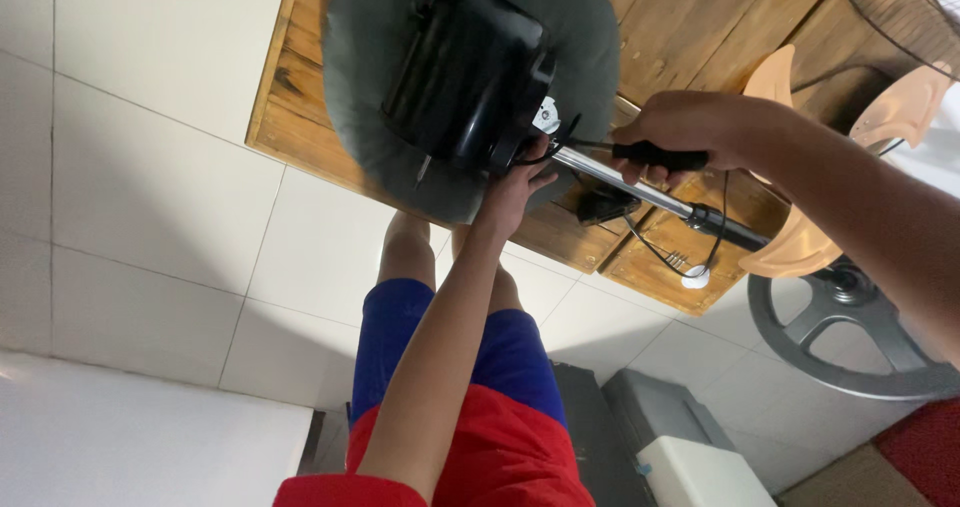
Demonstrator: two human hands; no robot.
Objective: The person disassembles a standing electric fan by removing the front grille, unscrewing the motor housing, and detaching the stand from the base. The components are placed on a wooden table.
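Fan motor housing (465, 72) gripped by left hand (515, 187); right hand (680, 132) clasps screwdriver (655, 155); cushion (590, 37) beneath

The scene is being viewed by a single head-worn camera, being pointed steeply downward at close range over the wooden table (700, 17) and tiled floor (150, 217).

Illumination was even, soft and moderately bright indoors. The white floor tiles (150, 197) showed mild glare, strongest at lower left. Shadows under the wooden desk (700, 27) were faint. The black motor housing (465, 72) lost detail. Slight motion blur softened the right forearm; edges bowed slightly.
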